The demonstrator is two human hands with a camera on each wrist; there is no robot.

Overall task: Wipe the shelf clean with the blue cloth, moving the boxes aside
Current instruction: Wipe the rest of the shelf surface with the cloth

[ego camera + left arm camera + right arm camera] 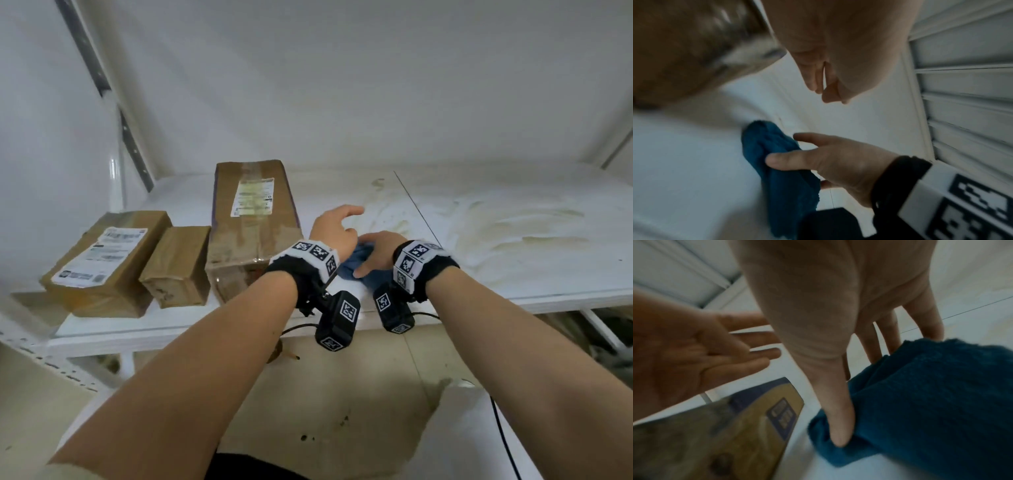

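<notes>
A crumpled blue cloth [349,269] [781,178] [920,402] lies on the white shelf [513,274] near its front edge. My right hand [380,251] [849,353] rests flat on it, fingers fairly straight and the thumb pressing into the fabric. My left hand [340,221] [694,353] hovers open just left of the cloth, beside the large cardboard box [250,219] [735,434], and holds nothing. A medium labelled box [106,260] and a small box [178,263] sit at the shelf's left end.
Yellowish smears [507,219] cover the right half of the shelf, past a thin seam line [414,205]. A slotted metal upright [132,147] stands at the back left. Below the shelf's front edge [205,337] there is stained floor [342,411].
</notes>
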